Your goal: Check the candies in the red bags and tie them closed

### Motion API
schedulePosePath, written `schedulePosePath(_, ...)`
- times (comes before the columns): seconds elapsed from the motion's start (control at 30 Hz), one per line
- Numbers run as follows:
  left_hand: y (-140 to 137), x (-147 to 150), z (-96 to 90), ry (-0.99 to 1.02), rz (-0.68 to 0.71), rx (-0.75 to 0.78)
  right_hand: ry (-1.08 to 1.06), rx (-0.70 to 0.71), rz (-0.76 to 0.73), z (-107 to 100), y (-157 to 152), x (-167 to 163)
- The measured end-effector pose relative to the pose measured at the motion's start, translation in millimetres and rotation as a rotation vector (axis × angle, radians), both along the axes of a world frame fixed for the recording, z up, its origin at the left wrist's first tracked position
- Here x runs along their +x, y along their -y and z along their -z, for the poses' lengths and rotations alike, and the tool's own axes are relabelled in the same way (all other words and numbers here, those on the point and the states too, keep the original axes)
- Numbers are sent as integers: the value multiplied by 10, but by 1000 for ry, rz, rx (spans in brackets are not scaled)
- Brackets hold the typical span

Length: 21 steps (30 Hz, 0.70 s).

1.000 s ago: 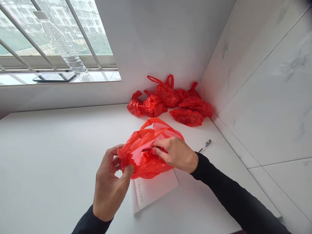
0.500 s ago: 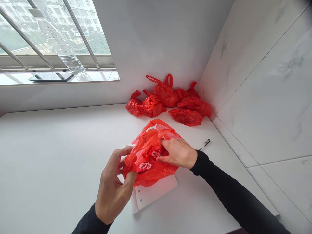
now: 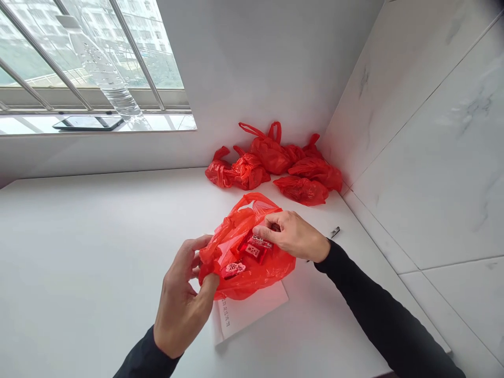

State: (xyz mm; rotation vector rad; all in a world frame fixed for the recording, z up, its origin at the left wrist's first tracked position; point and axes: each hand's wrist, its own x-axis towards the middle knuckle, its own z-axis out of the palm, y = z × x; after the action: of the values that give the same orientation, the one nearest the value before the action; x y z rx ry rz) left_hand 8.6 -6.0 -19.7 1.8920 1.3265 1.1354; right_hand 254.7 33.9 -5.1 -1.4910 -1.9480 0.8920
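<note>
Closing thumb and forefinger on the upper edge of a lettered red packet [image 3: 261, 242], the right hand [image 3: 299, 239] is the nearer of the 2; the packet lies just below and left of its fingertips, print running left to right with a slight downward tilt, full long axis hidden. Beside it, down-left within the red plastic bag [image 3: 271, 270], sit 2 more labelled packets [image 3: 235, 269]. The left hand [image 3: 183, 299] grips the bag's left rim, thumb against fingers, above a handwritten sheet [image 3: 255, 315].
</note>
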Motion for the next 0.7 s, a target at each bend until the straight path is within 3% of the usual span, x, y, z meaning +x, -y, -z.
schedulePosePath(0.2,-3,3,20,6,33,21,282,11,65,5,98,-61)
schedulePosePath(0.43,-9,12,40,-8,32,20,477,63,-51,341,86,-261)
schedulePosePath(0.6,-6,28,23,-18,40,47,402,90,-7,350,47,-228)
schedulePosePath(0.7,-13,29,22,-10,28,47,181,13,12,257,41,-179)
